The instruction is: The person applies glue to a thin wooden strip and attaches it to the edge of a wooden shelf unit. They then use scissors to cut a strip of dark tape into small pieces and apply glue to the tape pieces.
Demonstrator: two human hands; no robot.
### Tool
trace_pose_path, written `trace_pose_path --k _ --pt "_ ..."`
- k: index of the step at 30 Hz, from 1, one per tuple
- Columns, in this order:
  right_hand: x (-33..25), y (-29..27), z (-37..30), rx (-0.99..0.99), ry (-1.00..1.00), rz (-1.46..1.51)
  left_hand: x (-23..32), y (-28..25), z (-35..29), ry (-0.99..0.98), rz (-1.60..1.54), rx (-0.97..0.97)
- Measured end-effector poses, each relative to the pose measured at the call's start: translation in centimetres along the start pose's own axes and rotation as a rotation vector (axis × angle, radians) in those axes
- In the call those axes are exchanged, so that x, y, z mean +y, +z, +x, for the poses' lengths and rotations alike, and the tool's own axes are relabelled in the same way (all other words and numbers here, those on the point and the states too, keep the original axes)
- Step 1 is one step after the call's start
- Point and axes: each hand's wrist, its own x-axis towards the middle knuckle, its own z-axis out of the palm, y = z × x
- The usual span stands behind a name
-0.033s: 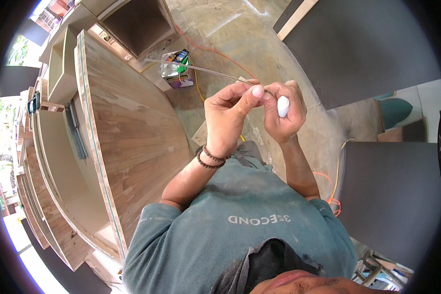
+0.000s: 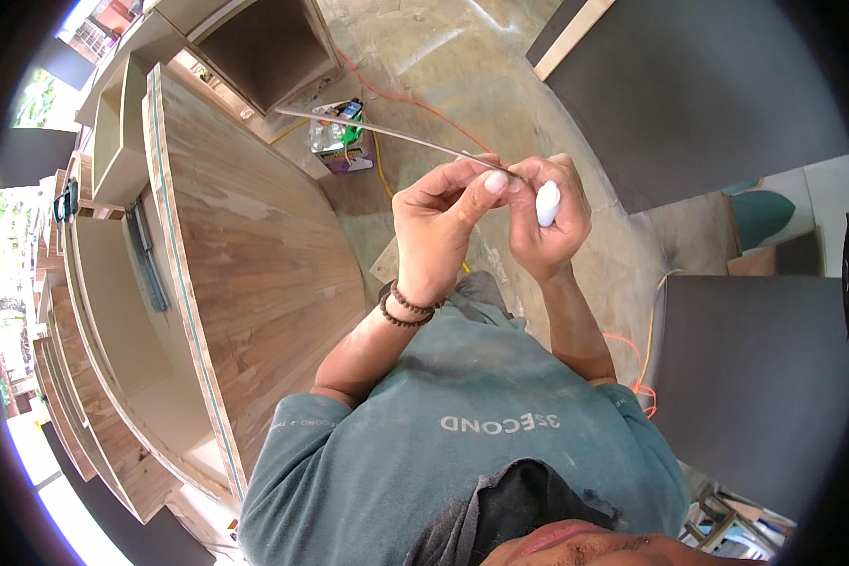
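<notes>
Fingers of the left hand (image 2: pixel 434 215) and right hand (image 2: pixel 541 241) pinch 1 thin strip (image 2: pixel 377 129) in midair, the right also holding a white object (image 2: pixel 548 204), beside a wood-grain panel (image 2: pixel 264 245), above a stained floor (image 2: pixel 443 94), with an open cabinet (image 2: pixel 264 47) beyond.

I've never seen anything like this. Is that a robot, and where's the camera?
No robot here: the grip is a person's own two bare hands. A camera worn on their head looks down, giving this wide, curved view; the picture's left is their left. The left hand pinches a long thin strip, whose near end meets the fingertips of the right hand. That hand also holds a white rounded object; I can't tell what it is. A wood-grained panel is at the left. On the floor are a box of small items and an orange cord.
</notes>
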Motion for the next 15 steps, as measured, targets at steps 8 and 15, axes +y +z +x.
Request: trace_pose_path --k 8,15 --pt "1.5 -1.1 5.7 -0.166 0.715 0.558 -1.1 -4.1 10.9 0.401 -0.295 -0.404" --pt "4.2 -2.9 9.2 -0.354 0.795 0.591 0.0 -6.4 14.8 0.451 -0.239 -0.635"
